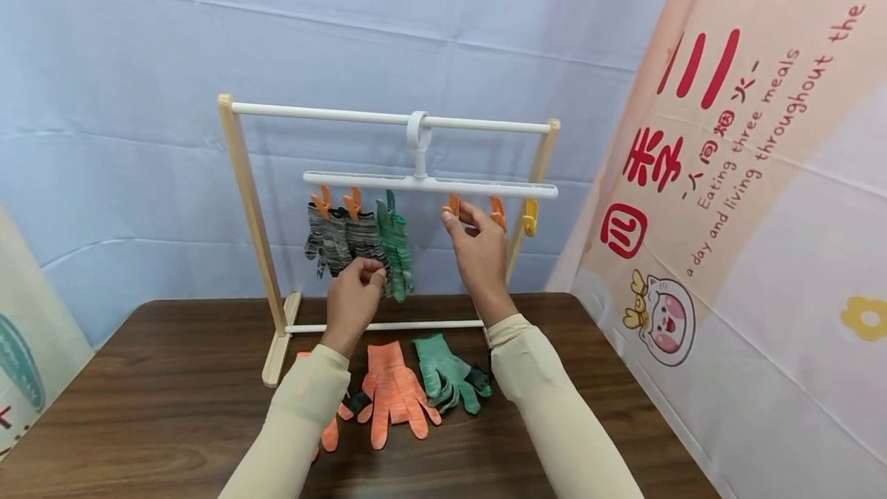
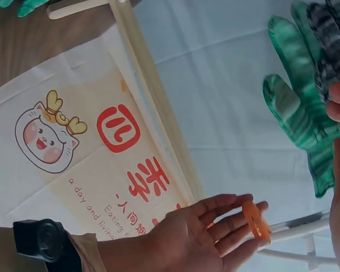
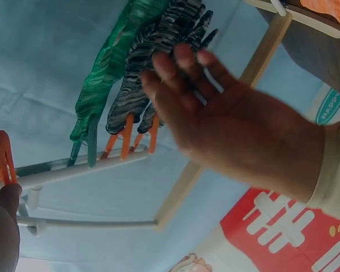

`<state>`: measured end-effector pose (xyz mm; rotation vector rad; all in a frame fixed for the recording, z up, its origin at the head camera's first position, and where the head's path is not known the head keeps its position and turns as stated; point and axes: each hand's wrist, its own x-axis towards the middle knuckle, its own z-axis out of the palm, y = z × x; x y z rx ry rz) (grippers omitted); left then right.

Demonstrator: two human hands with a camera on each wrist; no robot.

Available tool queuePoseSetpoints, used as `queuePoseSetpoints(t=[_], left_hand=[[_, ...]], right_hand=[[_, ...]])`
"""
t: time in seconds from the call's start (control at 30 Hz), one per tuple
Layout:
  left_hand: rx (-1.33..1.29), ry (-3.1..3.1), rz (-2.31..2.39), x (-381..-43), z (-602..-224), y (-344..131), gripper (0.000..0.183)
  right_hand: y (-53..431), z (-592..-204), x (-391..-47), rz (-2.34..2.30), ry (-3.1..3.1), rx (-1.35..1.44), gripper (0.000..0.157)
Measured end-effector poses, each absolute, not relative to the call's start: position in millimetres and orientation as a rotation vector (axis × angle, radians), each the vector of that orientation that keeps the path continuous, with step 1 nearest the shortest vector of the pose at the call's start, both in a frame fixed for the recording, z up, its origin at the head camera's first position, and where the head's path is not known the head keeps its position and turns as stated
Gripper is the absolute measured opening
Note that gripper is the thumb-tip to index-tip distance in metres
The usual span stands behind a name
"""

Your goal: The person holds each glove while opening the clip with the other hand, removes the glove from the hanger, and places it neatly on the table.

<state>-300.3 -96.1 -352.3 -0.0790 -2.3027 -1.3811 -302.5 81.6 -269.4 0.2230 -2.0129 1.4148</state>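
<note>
A white clip hanger [image 1: 485, 188] hangs by its ring from a rack. At its right half, my right hand [image 1: 481, 256] pinches an orange clothespin [image 2: 256, 222] between thumb and fingers; no glove is in this pin. My left hand [image 1: 353, 300] is in front of the hanging gloves, its fingers loosely bent and holding nothing in the right wrist view. Orange clothespins [image 1: 353, 203] hold grey-black knit gloves [image 1: 331, 241] at the hanger's left. Beside them, a green glove [image 1: 397, 249] hangs from a dark green clothespin [image 1: 391, 201].
Another orange clothespin [image 1: 497, 212] and a yellow one [image 1: 530, 218] hang at the right end. The wooden rack post [image 1: 251, 206] stands at left. On the brown table [image 1: 173, 399] lie orange gloves [image 1: 395, 391] and a green glove [image 1: 446, 372] with dark parts.
</note>
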Motion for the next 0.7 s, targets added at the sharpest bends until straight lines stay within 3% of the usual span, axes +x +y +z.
queuePoseSetpoints(t=[0.7], left_hand=[[-0.158,-2.238,-1.354,-301,-324,-98,0.02]], right_hand=[[90,-290,-309,1.383,-2.091,0.168,0.028]])
